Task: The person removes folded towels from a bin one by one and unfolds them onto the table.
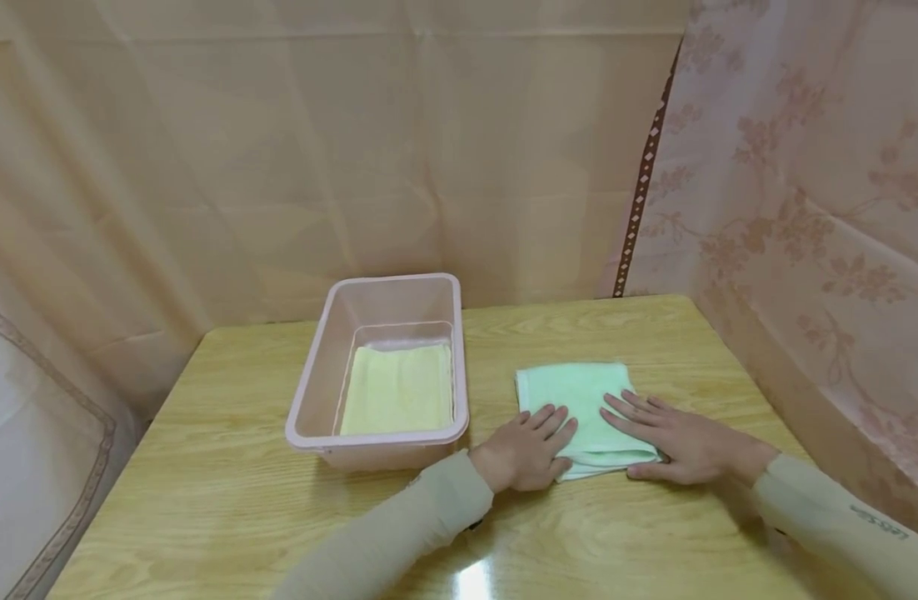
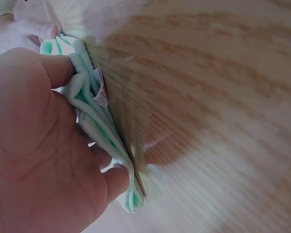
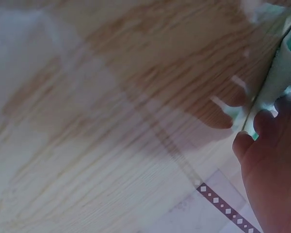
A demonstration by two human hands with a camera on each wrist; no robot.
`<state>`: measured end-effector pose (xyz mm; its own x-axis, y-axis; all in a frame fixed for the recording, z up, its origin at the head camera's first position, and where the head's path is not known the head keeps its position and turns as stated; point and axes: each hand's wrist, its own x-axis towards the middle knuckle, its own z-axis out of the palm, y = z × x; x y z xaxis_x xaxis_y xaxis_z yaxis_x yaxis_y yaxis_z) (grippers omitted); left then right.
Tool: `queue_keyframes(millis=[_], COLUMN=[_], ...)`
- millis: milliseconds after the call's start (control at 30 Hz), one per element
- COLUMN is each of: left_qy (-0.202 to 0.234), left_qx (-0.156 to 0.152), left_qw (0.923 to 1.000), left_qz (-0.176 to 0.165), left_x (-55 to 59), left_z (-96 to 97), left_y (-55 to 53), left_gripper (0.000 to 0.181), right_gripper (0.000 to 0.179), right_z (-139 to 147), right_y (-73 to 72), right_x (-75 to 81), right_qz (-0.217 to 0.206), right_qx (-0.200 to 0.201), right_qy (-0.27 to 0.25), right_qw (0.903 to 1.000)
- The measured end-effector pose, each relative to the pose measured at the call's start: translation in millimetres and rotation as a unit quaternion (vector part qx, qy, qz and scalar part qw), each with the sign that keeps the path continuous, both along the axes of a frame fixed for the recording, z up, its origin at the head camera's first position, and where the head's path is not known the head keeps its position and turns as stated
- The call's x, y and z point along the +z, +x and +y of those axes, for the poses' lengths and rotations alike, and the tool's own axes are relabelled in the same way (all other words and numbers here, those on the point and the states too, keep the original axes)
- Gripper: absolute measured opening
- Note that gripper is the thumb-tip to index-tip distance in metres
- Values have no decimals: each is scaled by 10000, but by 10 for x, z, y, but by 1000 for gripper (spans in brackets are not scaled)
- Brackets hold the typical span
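A mint-green towel (image 1: 579,400), folded into a rough square, lies on the table to the right of the basin. My left hand (image 1: 531,447) rests on its left edge with the fingers spread over the top. From the other side my right hand (image 1: 676,439) lies across the right edge, fingers straight, thumb at the near corner. The left wrist view shows the stacked layers of the towel (image 2: 94,114) from the side, with a small white label (image 2: 101,88) sticking out. Only the side of the towel (image 3: 276,73) shows in the right wrist view, beyond the right hand (image 3: 274,155).
A pink plastic basin (image 1: 301,400) stands left of the towel, with a folded yellow towel (image 1: 399,387) flat on its bottom. The wooden table (image 1: 227,467) meets a beige curtain (image 1: 279,167) at the back and a flowered curtain (image 1: 826,208) on the right.
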<state>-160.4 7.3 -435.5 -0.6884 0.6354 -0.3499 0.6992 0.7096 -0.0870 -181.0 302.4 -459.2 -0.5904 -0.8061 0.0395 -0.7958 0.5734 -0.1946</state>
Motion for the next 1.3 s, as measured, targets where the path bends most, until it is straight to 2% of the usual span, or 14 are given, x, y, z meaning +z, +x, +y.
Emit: queue_keyframes(millis=[233, 400, 567, 633, 733, 867, 1033, 1200, 1300], left_qy=[242, 758, 1313, 1547, 1790, 1897, 2037, 2203, 2179], left_qx=[3, 48, 159, 194, 167, 124, 152, 307, 305], left_qw=[9995, 9957, 9882, 9852, 9828, 9817, 9789, 9749, 9755], left_qz=[-210, -529, -773, -709, -424, -76, 27, 112, 14], left_x=[7, 53, 61, 57, 80, 112, 128, 167, 162], left_z=[-17, -42, -90, -94, -77, -49, -21, 11, 22], left_y=[-31, -90, -102, -112, -150, -195, -215, -240, -245], left_gripper=[60, 58, 58, 59, 59, 58, 58, 57, 57], right_gripper=[77, 79, 82, 81, 74, 67, 64, 64, 61], right_z=[9, -16, -56, -61, -57, -45, 11, 51, 67], right_y=[-3, -24, -50, -59, -74, -90, -110, -141, -144], right_x=[-34, -29, -37, -35, -12, 33, 68, 116, 134], right_qz=[51, 227, 440, 529, 591, 542, 457, 415, 324], right_qx=[-78, -50, 141, 210, 202, -8, -331, -447, -504], right_qy=[22, 36, -19, -100, -195, -135, 25, 39, 55], right_qw=[10000, 9997, 9989, 9983, 9979, 9984, 9984, 9981, 9982])
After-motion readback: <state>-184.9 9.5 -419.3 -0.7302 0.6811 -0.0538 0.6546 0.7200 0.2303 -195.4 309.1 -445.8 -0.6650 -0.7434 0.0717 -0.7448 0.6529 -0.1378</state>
